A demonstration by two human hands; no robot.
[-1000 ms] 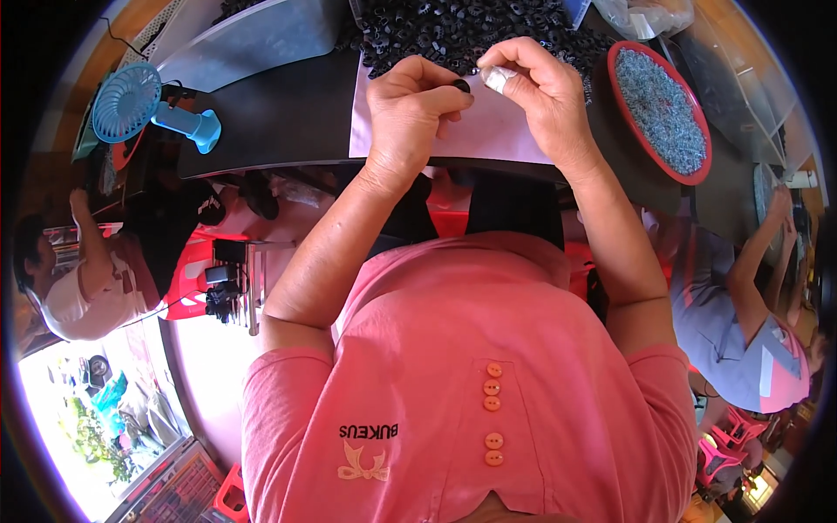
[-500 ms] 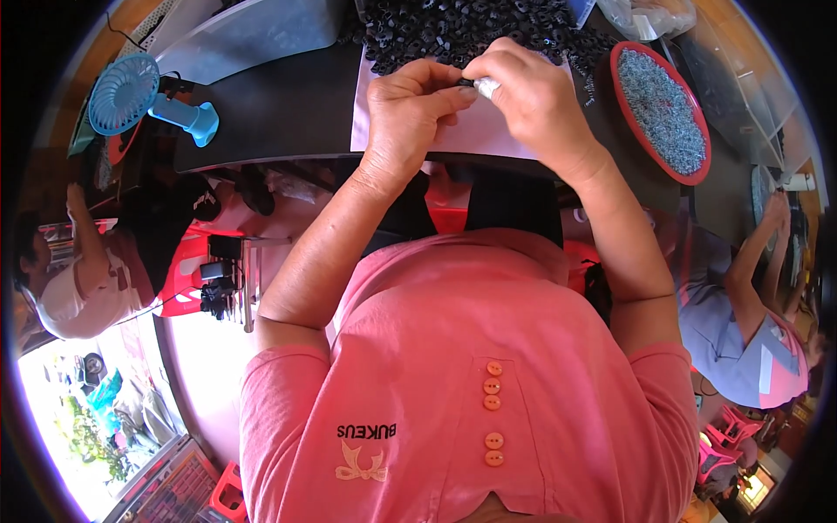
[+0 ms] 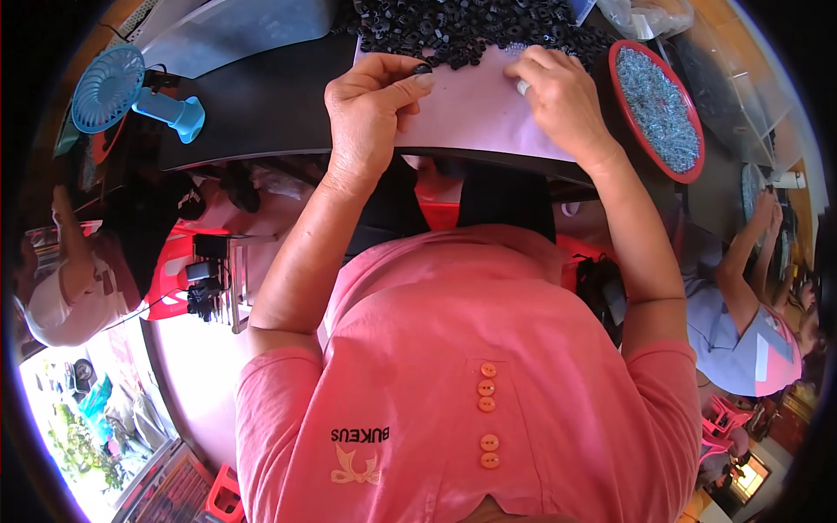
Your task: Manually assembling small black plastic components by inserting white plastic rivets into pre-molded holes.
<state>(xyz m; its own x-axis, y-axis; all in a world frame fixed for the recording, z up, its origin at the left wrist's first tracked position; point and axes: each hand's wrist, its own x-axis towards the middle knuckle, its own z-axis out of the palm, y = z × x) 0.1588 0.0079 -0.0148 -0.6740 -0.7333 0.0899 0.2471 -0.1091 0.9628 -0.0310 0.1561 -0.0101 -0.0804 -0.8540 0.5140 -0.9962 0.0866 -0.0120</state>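
Observation:
My left hand (image 3: 370, 109) pinches a small black plastic part (image 3: 422, 69) between thumb and forefinger, above the pale pink sheet (image 3: 471, 105). To the right, my right hand (image 3: 562, 105) is lowered at the sheet's far edge, fingers curled, with a white wrap (image 3: 523, 87) round one finger. Beside its fingertips lies a little cluster of shiny, light-coloured bits (image 3: 514, 49). Whatever those fingertips hold is too small or hidden to make out. A wide heap of similar black parts (image 3: 453, 30) spreads just beyond both hands.
A red oval tray (image 3: 695, 131) of small shiny metal pieces sits at the right. On the left of the black table (image 3: 261, 109) are a blue fan (image 3: 109, 87) and a translucent bin (image 3: 235, 39). A clear plastic bag (image 3: 649, 17) lies far right. People sit on both sides.
My hands, together at the black part before, have parted. The left moved left and toward me with a black part; the right moved right to the shiny bits.

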